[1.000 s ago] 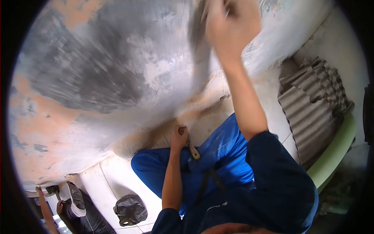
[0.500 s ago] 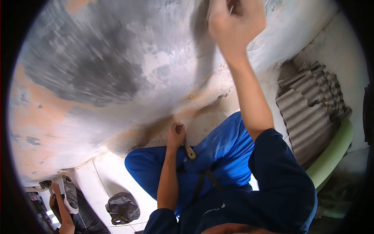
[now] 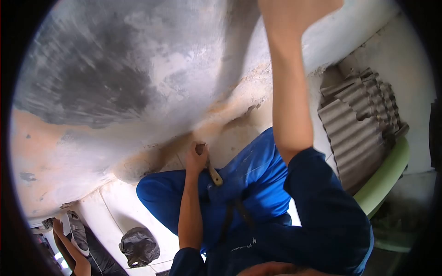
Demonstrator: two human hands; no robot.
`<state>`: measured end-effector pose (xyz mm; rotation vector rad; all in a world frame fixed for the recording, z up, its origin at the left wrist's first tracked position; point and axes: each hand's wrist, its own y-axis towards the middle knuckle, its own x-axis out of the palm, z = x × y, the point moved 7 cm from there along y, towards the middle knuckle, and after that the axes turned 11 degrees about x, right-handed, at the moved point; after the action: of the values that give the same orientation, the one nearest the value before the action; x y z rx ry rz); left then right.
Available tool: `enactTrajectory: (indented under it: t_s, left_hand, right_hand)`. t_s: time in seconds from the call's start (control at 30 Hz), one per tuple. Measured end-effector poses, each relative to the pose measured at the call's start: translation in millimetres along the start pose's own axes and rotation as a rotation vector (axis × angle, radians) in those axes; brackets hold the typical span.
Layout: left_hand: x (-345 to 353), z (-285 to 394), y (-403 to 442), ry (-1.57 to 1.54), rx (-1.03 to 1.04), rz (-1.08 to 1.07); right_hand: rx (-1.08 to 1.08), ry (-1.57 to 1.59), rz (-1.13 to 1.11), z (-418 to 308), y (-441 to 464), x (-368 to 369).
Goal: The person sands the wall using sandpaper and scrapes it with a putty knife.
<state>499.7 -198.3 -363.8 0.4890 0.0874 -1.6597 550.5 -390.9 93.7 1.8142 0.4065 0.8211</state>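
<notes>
My left hand [image 3: 197,155] is curled closed in front of my bent leg, low beside the wall's base. From it a wooden handle [image 3: 215,177] with a hole in its end points down over my blue trousers; the tool's head is hidden, so its kind does not show. At the top edge of the view my right hand [image 3: 301,16] is raised by the wall, with the fingers cut off by the frame. The wall [image 3: 179,69] is patchy, with grey, white and orange areas and a dark streaked zone at left.
Broken corrugated sheets [image 3: 354,124] lean at the right, beside a pale green curved object [image 3: 386,177]. A black plastic bag [image 3: 139,247] lies on the white tiled floor [image 3: 99,209]. At lower left another person's arm [image 3: 69,248] reaches toward the wall.
My right hand has moved up and slightly right, its fingers passing out of view. My left hand keeps its grip on the handle. The whole view has shifted a little.
</notes>
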Motion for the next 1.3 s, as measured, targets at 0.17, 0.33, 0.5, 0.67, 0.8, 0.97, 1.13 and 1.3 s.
enactTrajectory:
  t_s: [0.17,0.33,0.5,0.67,0.8,0.97,1.13,1.3]
  left_hand:
    - [1.2,-0.7,7.3,0.01,-0.08,-0.059]
    - [-0.6,-3.2,-5.6,0.035,-0.039,-0.048]
    - [-2.6,-9.0,2.4,0.027,-0.045,-0.036]
    - [-5.7,-9.2,-10.3,0.007,-0.078,-0.035]
    - [-2.5,-9.5,2.9,0.034,-0.07,-0.034]
    - [-6.0,10.3,-0.6,0.041,-0.049,-0.012]
    - [-8.1,2.7,1.0,-0.021,-0.069,-0.008]
    - [-2.5,-8.4,-5.2,0.177,-0.07,-0.051]
  right_hand:
    - [0.042,-0.057,-0.091,-6.0,-25.9,-10.0]
    - [-0.005,-0.091,-0.032,-2.4,1.3,0.1]
    - [0.117,-0.037,-0.073,-4.0,-29.0,-10.9]
    - [0.023,-0.09,0.011,-14.2,17.2,0.9]
    - [0.11,0.096,-0.126,-7.6,-37.8,-8.3]
    - [-0.077,0.039,-0.011,-12.2,14.6,6.9]
    - [0.188,-0.025,-0.07,-11.1,-38.1,-14.3]
    - [-0.018,-0.044,0.082,-5.8,9.4,0.8]
